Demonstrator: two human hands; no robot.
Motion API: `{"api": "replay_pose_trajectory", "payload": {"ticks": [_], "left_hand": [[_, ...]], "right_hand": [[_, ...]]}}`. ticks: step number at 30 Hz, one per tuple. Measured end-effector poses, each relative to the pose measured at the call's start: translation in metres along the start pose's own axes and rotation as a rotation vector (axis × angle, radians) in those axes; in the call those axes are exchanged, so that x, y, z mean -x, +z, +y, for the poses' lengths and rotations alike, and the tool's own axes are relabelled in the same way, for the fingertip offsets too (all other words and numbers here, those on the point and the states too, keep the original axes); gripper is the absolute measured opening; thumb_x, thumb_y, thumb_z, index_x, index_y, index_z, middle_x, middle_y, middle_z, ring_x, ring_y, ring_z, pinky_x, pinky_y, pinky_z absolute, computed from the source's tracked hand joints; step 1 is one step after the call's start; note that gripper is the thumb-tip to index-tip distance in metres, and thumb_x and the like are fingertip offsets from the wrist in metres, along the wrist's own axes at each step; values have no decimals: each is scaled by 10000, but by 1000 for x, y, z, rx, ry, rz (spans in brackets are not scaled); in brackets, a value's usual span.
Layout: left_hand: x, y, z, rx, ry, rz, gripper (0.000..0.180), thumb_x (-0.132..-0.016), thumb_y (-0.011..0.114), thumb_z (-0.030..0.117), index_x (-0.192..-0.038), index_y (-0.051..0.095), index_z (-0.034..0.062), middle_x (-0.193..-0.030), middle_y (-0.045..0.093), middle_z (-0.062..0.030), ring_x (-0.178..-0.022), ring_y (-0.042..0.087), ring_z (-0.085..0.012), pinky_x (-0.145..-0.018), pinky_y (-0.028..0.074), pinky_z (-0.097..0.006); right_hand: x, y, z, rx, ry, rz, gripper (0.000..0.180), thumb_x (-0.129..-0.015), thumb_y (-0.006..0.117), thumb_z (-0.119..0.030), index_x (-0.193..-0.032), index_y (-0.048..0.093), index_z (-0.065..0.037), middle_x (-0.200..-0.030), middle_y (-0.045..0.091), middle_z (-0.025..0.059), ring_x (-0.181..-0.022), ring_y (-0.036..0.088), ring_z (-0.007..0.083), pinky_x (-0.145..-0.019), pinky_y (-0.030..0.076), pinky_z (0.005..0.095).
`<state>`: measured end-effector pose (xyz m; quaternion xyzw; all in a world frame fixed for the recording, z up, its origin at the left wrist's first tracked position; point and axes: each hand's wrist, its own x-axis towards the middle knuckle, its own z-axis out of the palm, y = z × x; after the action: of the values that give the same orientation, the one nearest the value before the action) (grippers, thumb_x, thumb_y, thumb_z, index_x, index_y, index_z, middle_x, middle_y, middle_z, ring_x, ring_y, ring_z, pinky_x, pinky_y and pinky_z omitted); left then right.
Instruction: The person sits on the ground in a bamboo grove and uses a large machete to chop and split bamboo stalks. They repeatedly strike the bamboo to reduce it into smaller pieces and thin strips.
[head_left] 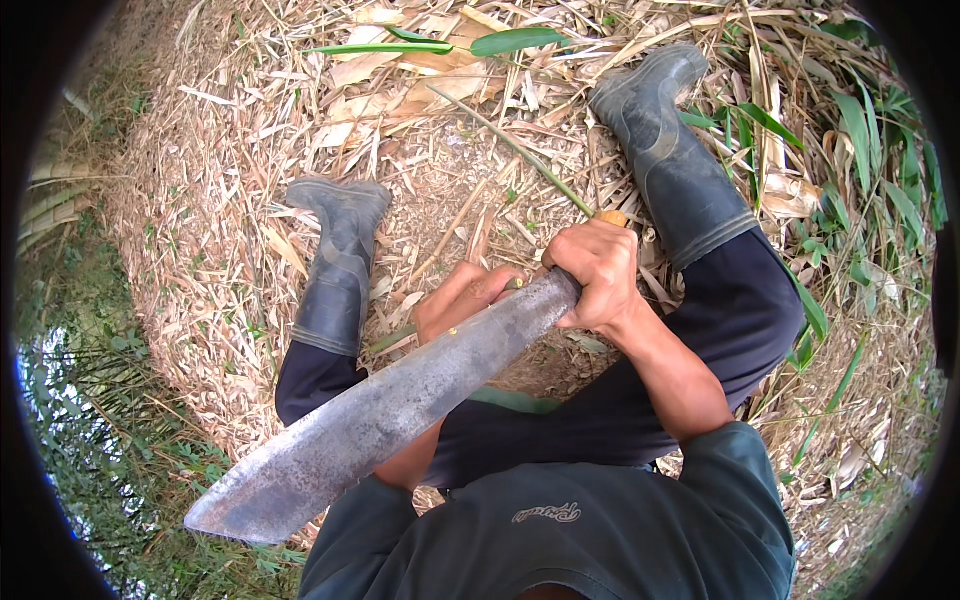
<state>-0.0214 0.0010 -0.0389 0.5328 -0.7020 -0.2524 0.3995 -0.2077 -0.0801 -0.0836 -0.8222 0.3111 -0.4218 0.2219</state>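
My right hand (598, 272) is closed round the handle of a machete, whose light wooden butt (612, 218) shows past my fist. The broad, dark-spotted steel blade (390, 405) slants down to the lower left, passing over my left wrist and forearm. Just beyond the blade, my left hand (462, 297) is curled round a thin green stalk (392, 340); a short cut end shows by the fingertips. A longer thin green stick (515, 150) runs from the ground up to behind my right fist; I cannot tell whether it is held.
My legs are bent apart in black rubber boots, the left boot (340, 250) and the right boot (665, 150). Dry leaves and bamboo litter (220, 200) cover the ground. Green leafy plants (870, 170) stand at the right, and more greenery (110, 450) lies at the lower left.
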Motion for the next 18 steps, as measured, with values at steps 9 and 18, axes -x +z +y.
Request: {"api": "replay_pose_trajectory", "payload": {"ticks": [9,18], "left_hand": [[0,6,0,57,-8,66,200,-825,705,24,-1023,707,1,-830,594,-73,-700,596,-183,-612,462,-304],[13,6,-13,-97,155,107,228,-862,733,18,-1085,696,-10,-837,644,-82,-712,621,-155,-610,490,-286]], "right_hand": [[0,-2,2,47,3,3,404,-411,774,-258,-689,527,-98,-616,578,50,-552,596,277,-533,444,395],[0,0,3,-16,-26,3,375,-430,754,-275,-669,533,-90,-592,563,53,-546,592,283,-534,446,396]]}}
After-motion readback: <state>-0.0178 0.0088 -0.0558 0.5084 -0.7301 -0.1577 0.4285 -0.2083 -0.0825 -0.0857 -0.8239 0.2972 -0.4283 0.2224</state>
